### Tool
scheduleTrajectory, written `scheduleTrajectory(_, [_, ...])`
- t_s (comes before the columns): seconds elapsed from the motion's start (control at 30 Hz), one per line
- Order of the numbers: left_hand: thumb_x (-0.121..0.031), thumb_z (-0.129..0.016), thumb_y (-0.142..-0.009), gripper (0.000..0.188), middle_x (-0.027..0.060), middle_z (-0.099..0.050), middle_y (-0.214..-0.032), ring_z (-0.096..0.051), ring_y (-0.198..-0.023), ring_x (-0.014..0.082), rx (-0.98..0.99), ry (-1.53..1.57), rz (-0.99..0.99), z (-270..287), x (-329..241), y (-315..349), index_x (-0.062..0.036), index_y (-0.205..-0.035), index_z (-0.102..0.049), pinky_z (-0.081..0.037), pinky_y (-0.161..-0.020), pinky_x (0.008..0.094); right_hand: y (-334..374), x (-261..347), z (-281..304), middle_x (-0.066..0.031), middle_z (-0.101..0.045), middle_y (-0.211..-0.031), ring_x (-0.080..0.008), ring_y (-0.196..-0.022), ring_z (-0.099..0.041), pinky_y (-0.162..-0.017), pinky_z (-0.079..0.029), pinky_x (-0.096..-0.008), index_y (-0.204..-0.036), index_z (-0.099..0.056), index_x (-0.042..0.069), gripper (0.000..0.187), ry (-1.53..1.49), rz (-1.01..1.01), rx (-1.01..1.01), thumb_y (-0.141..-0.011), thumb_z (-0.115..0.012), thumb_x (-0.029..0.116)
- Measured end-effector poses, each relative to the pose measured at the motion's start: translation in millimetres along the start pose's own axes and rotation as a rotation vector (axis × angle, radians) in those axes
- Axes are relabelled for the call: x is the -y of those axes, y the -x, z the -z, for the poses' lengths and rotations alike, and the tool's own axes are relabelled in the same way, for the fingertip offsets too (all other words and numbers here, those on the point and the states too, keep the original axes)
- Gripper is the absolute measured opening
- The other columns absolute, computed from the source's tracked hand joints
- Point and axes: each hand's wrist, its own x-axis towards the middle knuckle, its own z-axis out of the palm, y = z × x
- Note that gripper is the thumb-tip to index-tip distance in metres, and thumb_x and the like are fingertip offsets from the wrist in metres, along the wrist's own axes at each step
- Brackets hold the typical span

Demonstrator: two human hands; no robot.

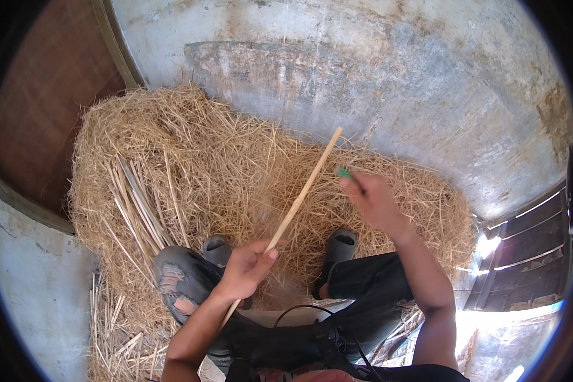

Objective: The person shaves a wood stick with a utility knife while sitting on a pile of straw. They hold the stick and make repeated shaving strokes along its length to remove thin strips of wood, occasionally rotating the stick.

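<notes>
My left hand (243,267) is closed round a long, pale bamboo strip (298,202). The strip slants from my lap up to the right, its upper end free in the air above the straw. Off to the right of it, my right hand (377,205) is closed on a small tool with a green end (343,172) and a dark part. What kind of tool it is I cannot make out, since my fingers cover most of it. The tool is apart from the strip.
Dry straw (223,165) spreads over the floor under my grey shoes (344,238). A bundle of split strips (137,207) lies by my left knee. Beyond stands a curved, stained grey wall (363,76); a brown panel (51,102) is at the far left, dark slats (528,254) at the right.
</notes>
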Motion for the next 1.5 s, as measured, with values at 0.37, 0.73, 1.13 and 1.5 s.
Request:
scheduleTrajectory(0.37, [-0.022,-0.061,-0.107,0.042,-0.008,-0.044,-0.068,-0.039,-0.065,0.0008,-0.164,-0.15,0.05,-1.2,8.7,-5.8,-0.0002,-0.142,-0.06,-0.033,-0.056,0.0232,-4.2,-2.9,-44.3,-0.0175,-0.062,-0.063,-0.0389,-0.058,-0.063,-0.057,-0.049,-0.048,-0.089,-0.07,0.004,0.049,0.241,0.137,0.144,-0.105,-0.054,0.047])
scheduleTrajectory(0.73, [-0.019,-0.046,-0.113,0.038,-0.0074,-0.036,-0.061,-0.028,-0.046,0.0024,0.057,0.227,0.113,8.5,-2.0,21.1,0.0039,-0.141,-0.055,-0.025,-0.044,0.0237,7.5,-112.4,63.2,-0.018,-0.064,-0.072,-0.0239,-0.068,-0.058,-0.071,-0.049,-0.0427,-0.103,-0.072,-0.008,0.065,0.196,-0.463,-0.452,-0.108,-0.047,0.053])
scheduleTrajectory(1.13, [-0.021,-0.05,-0.111,0.039,-0.0073,-0.038,-0.063,-0.034,-0.052,0.0029,-0.005,0.088,0.138,-0.3,-4.3,11.3,-0.0004,-0.144,-0.057,-0.029,-0.049,0.023,21.2,8.4,-50.0,-0.0151,-0.056,-0.056,-0.0334,-0.051,-0.063,-0.051,-0.046,-0.0468,-0.078,-0.064,0.005,0.051,0.094,0.275,0.071,-0.1,-0.062,0.051])
scheduleTrajectory(1.5, [-0.019,-0.055,-0.109,0.037,-0.0084,-0.042,-0.067,-0.038,-0.059,0.0032,-0.001,-0.224,0.075,0.8,15.1,16.7,-0.0018,-0.142,-0.058,-0.033,-0.054,0.0235,-23.3,-49.7,-18.9,-0.0128,-0.049,-0.053,-0.026,-0.047,-0.048,-0.052,-0.041,-0.045,-0.069,-0.058,0.002,0.064,0.251,-0.175,-0.337,-0.106,-0.051,0.054])
